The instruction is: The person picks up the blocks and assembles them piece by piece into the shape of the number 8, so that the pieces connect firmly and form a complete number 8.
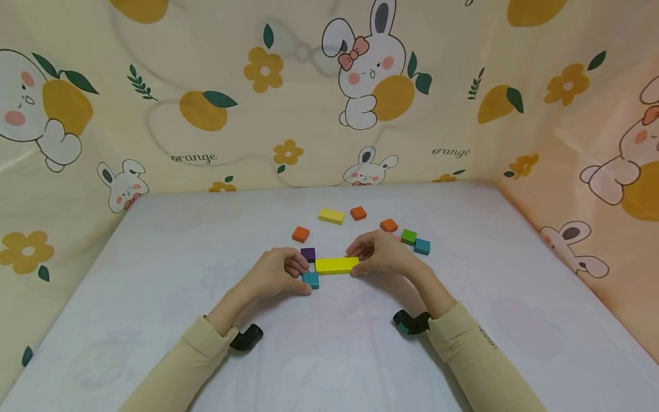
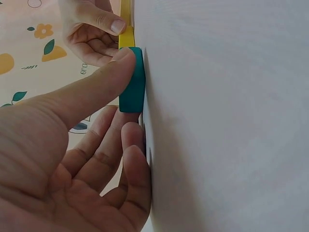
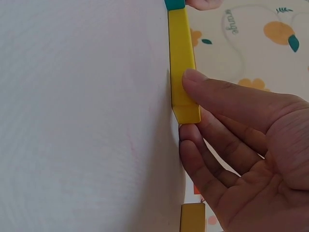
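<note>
My left hand [image 1: 274,273] pinches a small blue block [image 1: 311,280], its thumb on the near side and fingers behind. In the left wrist view the blue block [image 2: 133,87] looks teal. A long yellow block [image 1: 336,266] lies flat, its left end against the blue block or very close to it. My right hand [image 1: 385,254] grips the right end of that yellow block between thumb and fingers, as the right wrist view shows on the yellow block [image 3: 182,53]. Just behind the blue block sits a purple block [image 1: 308,254], close to my left fingers.
Farther back lie a shorter yellow block [image 1: 332,216] and orange blocks [image 1: 358,213] spread around it. Beyond my right hand, a green block [image 1: 409,237] touches a second blue block [image 1: 422,246]. A pink piece there is mostly hidden. A printed cloth [image 1: 309,114] walls the white table [image 1: 329,355].
</note>
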`<state>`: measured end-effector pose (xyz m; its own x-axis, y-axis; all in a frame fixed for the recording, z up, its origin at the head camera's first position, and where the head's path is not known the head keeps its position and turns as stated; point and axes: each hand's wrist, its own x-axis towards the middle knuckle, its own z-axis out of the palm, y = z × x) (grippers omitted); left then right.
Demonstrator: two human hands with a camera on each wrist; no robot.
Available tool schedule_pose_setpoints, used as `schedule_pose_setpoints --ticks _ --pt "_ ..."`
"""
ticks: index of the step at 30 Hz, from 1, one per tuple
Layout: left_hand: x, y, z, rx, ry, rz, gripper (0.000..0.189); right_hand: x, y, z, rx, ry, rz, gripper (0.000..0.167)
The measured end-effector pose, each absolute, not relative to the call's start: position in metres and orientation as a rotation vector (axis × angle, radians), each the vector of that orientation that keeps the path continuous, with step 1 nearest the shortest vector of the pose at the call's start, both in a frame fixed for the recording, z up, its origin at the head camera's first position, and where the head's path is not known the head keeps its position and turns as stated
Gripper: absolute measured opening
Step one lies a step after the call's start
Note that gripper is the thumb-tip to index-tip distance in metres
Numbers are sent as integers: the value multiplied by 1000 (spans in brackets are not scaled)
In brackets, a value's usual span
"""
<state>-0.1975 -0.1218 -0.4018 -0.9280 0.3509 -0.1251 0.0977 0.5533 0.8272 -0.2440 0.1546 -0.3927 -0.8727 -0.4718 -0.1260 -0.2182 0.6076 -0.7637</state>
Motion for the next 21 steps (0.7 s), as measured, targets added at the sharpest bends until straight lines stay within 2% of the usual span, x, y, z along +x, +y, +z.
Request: schedule_pose_setpoints --ticks 21 --pt "-200 -123 -404 381 2511 1313 41 -244 157 -390 -663 2503 -1095 37"
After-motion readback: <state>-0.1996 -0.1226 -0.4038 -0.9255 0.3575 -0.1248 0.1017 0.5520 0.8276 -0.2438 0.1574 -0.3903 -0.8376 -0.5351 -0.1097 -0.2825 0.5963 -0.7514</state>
